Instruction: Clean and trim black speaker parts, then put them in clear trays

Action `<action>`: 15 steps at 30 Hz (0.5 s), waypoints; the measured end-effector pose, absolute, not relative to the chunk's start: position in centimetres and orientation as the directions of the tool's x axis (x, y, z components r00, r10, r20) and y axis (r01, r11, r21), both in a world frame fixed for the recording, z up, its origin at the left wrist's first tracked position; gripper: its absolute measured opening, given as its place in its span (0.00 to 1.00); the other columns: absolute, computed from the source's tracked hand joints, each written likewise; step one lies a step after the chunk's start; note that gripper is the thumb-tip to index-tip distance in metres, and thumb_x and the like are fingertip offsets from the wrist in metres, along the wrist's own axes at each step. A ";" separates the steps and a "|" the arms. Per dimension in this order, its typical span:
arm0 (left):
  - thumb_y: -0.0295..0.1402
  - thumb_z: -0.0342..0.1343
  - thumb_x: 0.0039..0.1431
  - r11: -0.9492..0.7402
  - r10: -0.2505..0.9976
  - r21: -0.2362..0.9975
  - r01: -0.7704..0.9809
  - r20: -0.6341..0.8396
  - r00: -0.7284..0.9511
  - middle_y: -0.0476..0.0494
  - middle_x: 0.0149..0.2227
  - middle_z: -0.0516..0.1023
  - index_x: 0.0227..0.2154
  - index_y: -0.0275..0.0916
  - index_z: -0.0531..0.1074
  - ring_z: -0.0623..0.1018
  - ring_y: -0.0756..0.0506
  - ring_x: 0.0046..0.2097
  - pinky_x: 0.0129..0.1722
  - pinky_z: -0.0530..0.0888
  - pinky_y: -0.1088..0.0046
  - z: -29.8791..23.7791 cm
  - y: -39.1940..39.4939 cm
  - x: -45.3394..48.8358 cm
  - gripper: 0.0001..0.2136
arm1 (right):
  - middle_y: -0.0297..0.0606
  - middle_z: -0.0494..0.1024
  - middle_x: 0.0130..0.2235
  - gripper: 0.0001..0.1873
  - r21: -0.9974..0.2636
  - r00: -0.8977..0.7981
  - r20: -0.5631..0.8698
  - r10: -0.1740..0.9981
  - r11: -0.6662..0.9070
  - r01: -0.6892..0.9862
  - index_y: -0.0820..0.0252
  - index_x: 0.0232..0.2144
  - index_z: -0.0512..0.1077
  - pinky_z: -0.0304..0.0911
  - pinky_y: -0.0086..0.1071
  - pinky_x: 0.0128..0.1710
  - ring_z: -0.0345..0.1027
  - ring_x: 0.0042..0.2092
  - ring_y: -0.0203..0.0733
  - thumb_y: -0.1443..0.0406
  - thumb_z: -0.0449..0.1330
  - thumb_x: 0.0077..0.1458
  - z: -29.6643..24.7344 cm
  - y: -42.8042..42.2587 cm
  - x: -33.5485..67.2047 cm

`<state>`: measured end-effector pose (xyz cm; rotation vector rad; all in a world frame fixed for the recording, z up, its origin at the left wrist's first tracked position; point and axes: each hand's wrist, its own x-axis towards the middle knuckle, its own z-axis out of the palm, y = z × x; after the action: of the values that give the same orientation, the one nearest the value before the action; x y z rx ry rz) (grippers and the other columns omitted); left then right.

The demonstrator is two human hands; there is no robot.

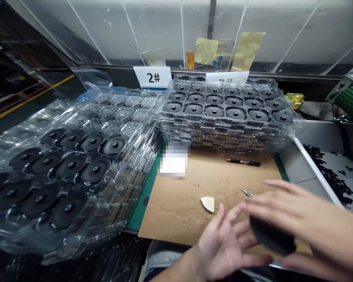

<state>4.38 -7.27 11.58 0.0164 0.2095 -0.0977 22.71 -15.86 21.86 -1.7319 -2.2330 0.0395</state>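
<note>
My right hand is over the lower right of the cardboard, blurred by motion. Its fingers and thumb close around a black rounded part. Beside it, my left hand is open, palm turned up and fingers spread toward the part; whether they touch it I cannot tell. Just past my fingers lies a small blade-tipped knife, its handle hidden by my right hand. A cream wedge-shaped piece rests on the cardboard close to my left fingertips. Farther back, a black pen lies crosswise.
Stacked clear trays hold black parts at the back. More clear trays with similar parts stand on the left, partly wrapped in plastic. On the right, a white-edged bin contains black scraps. A sign reads "2#".
</note>
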 end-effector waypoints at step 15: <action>0.49 0.51 0.56 0.967 -0.048 0.224 0.120 -0.302 0.952 0.31 0.56 0.68 0.56 0.40 0.61 0.73 0.34 0.51 0.47 0.68 0.58 10.1 -2.9 -2.9 0.28 | 0.46 0.56 0.62 0.41 -0.608 0.054 0.046 0.997 -0.015 0.794 0.58 0.63 0.44 0.48 0.49 0.62 0.45 0.64 0.47 0.59 0.58 0.53 12.2 -14.3 11.6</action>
<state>-2.90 -2.85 10.10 0.2433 0.2991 -0.0859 11.62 -14.31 12.18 -1.8594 -1.7885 0.5588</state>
